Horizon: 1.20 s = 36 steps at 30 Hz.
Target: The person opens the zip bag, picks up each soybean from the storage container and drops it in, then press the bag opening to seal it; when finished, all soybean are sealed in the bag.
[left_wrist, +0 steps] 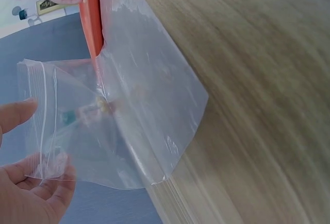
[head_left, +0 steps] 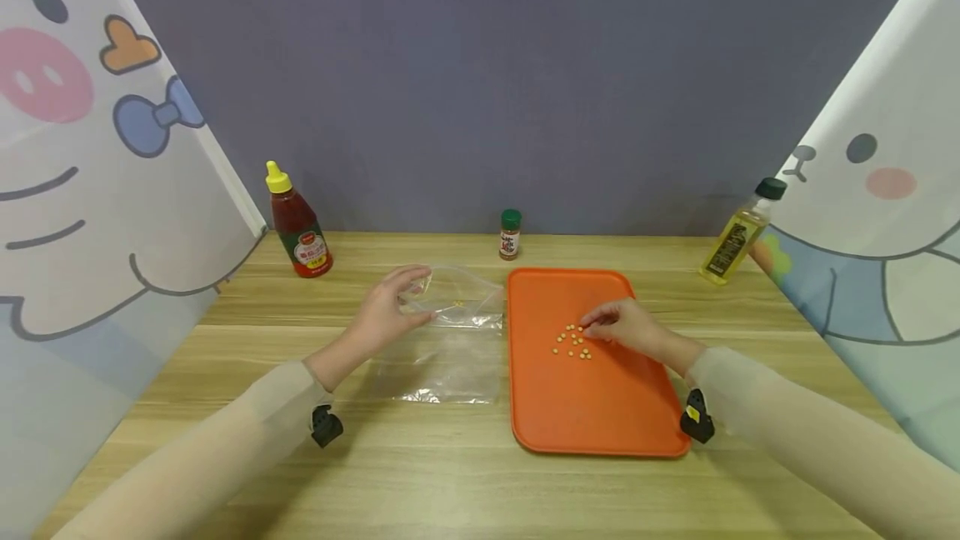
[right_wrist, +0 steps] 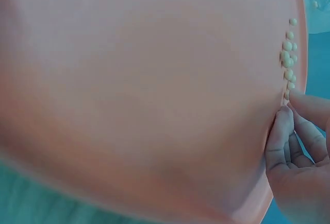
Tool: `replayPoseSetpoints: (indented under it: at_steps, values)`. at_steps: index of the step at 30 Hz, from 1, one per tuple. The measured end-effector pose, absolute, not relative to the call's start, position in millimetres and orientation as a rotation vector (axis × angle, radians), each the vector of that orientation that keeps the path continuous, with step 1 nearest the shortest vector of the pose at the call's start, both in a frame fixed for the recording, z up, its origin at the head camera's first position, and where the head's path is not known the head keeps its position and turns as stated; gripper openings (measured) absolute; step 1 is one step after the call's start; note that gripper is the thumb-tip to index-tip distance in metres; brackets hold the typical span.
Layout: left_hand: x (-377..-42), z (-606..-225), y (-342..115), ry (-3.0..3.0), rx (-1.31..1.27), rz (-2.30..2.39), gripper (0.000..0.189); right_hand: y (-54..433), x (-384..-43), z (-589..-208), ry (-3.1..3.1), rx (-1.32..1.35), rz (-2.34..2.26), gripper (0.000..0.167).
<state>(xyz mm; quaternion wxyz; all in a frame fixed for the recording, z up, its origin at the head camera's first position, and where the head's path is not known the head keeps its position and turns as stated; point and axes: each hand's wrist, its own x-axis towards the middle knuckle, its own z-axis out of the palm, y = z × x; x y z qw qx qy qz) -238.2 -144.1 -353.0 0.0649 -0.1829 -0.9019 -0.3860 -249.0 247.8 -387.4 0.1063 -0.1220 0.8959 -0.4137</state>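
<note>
A clear zip-lock bag lies on the table with its mouth raised. My left hand holds the bag's mouth at its left side, thumb and fingers spread apart; in the left wrist view the fingers curl at the zip edge. A few yellow beans show inside the bag. To its right is an orange tray with several round yellow soybeans scattered on it. My right hand is over the tray, thumb and forefinger pinching at a bean beside the others; the fingertips partly hide it.
Behind the bag, at the left, stands a ketchup bottle with a yellow cap. A small green-capped spice jar is at the table's back edge, and an oil bottle stands at the back right. A grey partition rises behind the table.
</note>
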Motion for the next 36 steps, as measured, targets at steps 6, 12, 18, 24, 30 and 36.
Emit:
replayPoseSetpoints:
  at_steps: [6,12,18,24,30,36]
  values:
    - [-237,-351,-144,-2.724,-0.559,-1.166,0.068,246,-251,-390,2.656,-0.367,-1.207,0.018]
    - [-236,-351,-144,-2.731,-0.557,-1.181,0.068,243,-251,-390,2.701,-0.357,-1.191,0.015]
    - [-236,-352,-144,-2.733,-0.55,-1.182,0.069,243,-253,-392,2.71,-0.35,-1.17,0.014]
    - [-235,-353,-143,-2.728,-0.562,-1.19,0.069,248,-255,-389,2.645,-0.327,-1.242,0.019]
    - [-235,-353,-141,-2.722,-0.563,-1.173,0.069,249,-259,-382,2.607,-0.277,-1.328,0.026]
    - [-236,-353,-142,-2.731,-0.547,-1.179,0.07,240,-267,-369,2.589,-0.316,-1.477,0.035]
